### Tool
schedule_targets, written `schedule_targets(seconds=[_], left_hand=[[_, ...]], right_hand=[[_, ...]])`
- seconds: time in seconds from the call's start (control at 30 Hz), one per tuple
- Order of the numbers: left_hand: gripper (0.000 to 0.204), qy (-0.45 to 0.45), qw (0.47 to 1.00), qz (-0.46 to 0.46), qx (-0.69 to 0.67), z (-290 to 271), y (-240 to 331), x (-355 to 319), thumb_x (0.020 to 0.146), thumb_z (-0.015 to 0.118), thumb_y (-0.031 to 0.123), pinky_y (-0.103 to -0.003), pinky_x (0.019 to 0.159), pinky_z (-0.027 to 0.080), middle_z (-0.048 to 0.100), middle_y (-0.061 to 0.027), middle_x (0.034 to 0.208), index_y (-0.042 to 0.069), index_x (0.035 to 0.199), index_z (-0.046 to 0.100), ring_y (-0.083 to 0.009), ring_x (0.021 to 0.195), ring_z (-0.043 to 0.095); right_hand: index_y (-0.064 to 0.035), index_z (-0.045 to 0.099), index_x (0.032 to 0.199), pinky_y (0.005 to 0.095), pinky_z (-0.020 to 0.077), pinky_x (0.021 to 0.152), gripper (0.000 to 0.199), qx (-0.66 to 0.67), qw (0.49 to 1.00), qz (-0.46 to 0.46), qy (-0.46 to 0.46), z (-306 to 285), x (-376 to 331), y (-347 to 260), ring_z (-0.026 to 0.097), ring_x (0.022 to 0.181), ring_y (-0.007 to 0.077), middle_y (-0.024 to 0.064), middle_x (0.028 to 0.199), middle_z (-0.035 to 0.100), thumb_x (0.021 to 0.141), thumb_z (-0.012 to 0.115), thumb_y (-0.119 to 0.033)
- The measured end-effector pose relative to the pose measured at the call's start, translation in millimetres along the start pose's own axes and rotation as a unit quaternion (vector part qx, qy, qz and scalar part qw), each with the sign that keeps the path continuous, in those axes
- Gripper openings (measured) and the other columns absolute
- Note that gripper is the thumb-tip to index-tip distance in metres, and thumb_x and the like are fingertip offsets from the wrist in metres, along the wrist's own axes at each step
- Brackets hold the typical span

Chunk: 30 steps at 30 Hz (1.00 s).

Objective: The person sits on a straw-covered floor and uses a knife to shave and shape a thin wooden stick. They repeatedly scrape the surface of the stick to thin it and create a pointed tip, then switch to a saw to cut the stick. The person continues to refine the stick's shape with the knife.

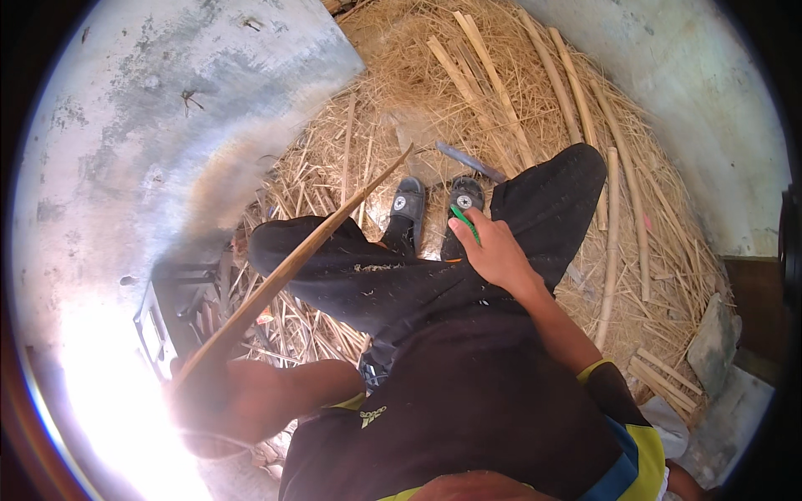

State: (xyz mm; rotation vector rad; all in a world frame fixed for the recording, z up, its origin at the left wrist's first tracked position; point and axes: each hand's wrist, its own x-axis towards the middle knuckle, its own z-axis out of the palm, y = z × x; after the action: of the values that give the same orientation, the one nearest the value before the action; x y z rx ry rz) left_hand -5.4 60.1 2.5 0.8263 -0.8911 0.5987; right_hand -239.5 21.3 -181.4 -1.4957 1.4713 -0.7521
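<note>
Strip, seemingly held by glare-washed left fingers, could be dropped if loosened, green thing being clasped by right fingers.

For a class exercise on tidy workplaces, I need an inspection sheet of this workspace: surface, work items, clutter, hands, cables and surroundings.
Surface: floor largely covered by loose straw-coloured shavings.
Work items: a long tapered wooden strip, slanting across the person's left leg in view; a slim green object, kind unclear.
Clutter: long pale poles and short cut pieces at right; a flat grey bar beyond the sandals.
Hands: left hand at the strip's lower end, grip details lost in glare; right hand closed on the green object.
Cables: nothing seen.
Surroundings: stained pale wall at left; strong glare at lower left.
</note>
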Motion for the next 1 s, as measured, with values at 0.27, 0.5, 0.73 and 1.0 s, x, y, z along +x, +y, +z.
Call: schedule_targets(seconds=[0.27,0.5,0.73,1.0], left_hand=[[0.027,-0.022,1.000,0.010,0.011,8.0,1.1,2.3,0.098,0.056,0.021,-0.020,0.045,0.045,0.054,-0.0079,0.070,-0.003,0.084,0.056,-0.0131,0.056,0.057],[0.031,-0.125,0.874,0.253,0.395,11.6,-1.8,12.3,0.097,0.057,0.024,-0.021,0.043,0.041,0.055,-0.0097,0.071,-0.005,0.088,0.058,-0.0133,0.054,0.056],[0.036,-0.023,0.995,-0.101,0.012,31.4,7.0,9.5,0.096,0.059,0.030,-0.021,0.040,0.037,0.056,-0.0120,0.070,-0.006,0.092,0.059,-0.0127,0.049,0.052],[0.037,-0.151,0.987,-0.032,0.048,33.4,-12.0,3.5,0.096,0.059,0.032,-0.021,0.040,0.034,0.056,-0.0116,0.068,-0.004,0.088,0.056,-0.0110,0.048,0.049]], right_hand=[[0.0023,0.057,0.097,0.0488,0.0445,0.063,0.039,0.008,1.000,-0.018,0.003,10.2,-5.1,2.3,0.060,0.067,0.0440,0.0239,0.064,0.057,0.099,0.049,-0.036],[0.0027,0.057,0.098,0.0468,0.0450,0.065,0.043,0.061,0.998,0.027,0.000,-5.5,-0.3,1.0,0.061,0.073,0.0433,0.0250,0.069,0.060,0.099,0.048,-0.040],[0.0019,0.056,0.099,0.0444,0.0447,0.065,0.043,0.087,0.996,0.019,0.018,-16.3,2.2,-3.5,0.061,0.073,0.0426,0.0228,0.070,0.060,0.100,0.046,-0.040],[0.0010,0.055,0.092,0.0405,0.0440,0.058,0.040,0.103,0.992,0.015,0.068,-25.7,-0.4,-4.0,0.062,0.061,0.0326,0.0170,0.064,0.058,0.100,0.046,-0.037]])
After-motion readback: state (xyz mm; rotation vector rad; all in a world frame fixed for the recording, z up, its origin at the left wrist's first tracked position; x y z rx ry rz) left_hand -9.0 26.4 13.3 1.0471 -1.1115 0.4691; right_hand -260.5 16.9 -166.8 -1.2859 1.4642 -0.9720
